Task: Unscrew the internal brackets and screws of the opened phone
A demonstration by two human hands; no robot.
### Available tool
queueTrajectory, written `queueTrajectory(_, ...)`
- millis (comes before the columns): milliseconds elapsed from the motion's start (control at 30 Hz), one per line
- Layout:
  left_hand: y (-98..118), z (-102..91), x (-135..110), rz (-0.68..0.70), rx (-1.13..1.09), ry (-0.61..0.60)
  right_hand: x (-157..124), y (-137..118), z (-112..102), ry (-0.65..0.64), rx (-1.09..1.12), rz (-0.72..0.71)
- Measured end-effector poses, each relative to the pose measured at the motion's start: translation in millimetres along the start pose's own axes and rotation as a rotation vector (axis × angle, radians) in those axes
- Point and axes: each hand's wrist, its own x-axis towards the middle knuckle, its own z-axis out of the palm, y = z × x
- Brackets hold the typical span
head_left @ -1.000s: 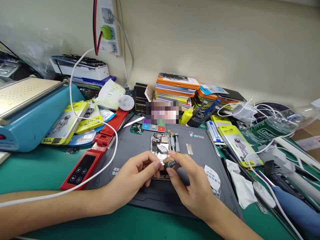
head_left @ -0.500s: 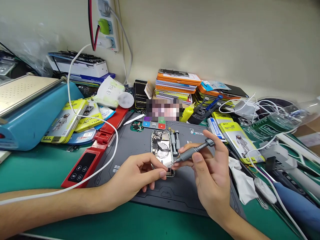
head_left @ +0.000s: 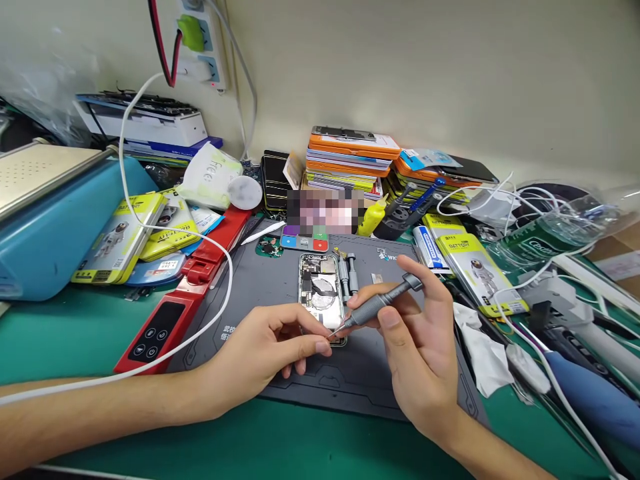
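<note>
An opened phone (head_left: 320, 290) lies face down on a dark grey work mat (head_left: 280, 280), its insides showing. My right hand (head_left: 417, 350) grips a grey precision screwdriver (head_left: 383, 301), tilted, with its tip pointing left toward my left fingertips. My left hand (head_left: 267, 353) rests on the mat at the phone's lower end, thumb and forefinger pinched together right at the screwdriver tip; what they hold is too small to make out. Two more grey screwdrivers (head_left: 349, 273) lie beside the phone on its right.
A red device (head_left: 170, 320) and a white cable (head_left: 215, 287) lie left of the mat, a blue machine (head_left: 50, 227) farther left. Yellow battery packs (head_left: 475, 270), white tissue (head_left: 483, 357), cables and tools crowd the right. Stacked boxes (head_left: 350, 160) stand behind.
My right hand lifted off the phone and turned the screwdriver from upright to slanted, its tip now meeting my pinched left fingers. The view shifted slightly right.
</note>
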Motion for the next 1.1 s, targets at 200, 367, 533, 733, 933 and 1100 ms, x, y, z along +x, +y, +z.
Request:
queueTrajectory(200, 0.4, 0.7, -2.0, 0.029, 0.011, -0.021, 0.0, -0.6, 0.7, 0.010, -0.002, 0.012)
queueTrajectory(367, 0.1, 0.7, -1.8, 0.051, 0.019, -0.056, 1.8, 0.4, 0.0, 0.029, -0.012, 0.036)
queueTrajectory(533, -0.9, 0.4, -0.2, 0.044, 0.002, -0.045, 1.2, 1.7, -1.5, 0.037, -0.067, 0.019)
queueTrajectory(733, -0.4, 0.7, 1.4, 0.042, -0.010, -0.046, -0.7, 2.6, -1.6, 0.018, -0.084, 0.007)
queueTrajectory(933, -0.7, 0.6, 2.4, 0.034, -0.025, -0.056, 0.7, 4.0, -0.2, 0.027, -0.039, 0.041)
queueTrajectory(1100, -1.3, -0.8, 2.1, 0.045, -0.056, -0.056, -0.8, 4.1, 0.5, 0.049, -0.030, 0.011)
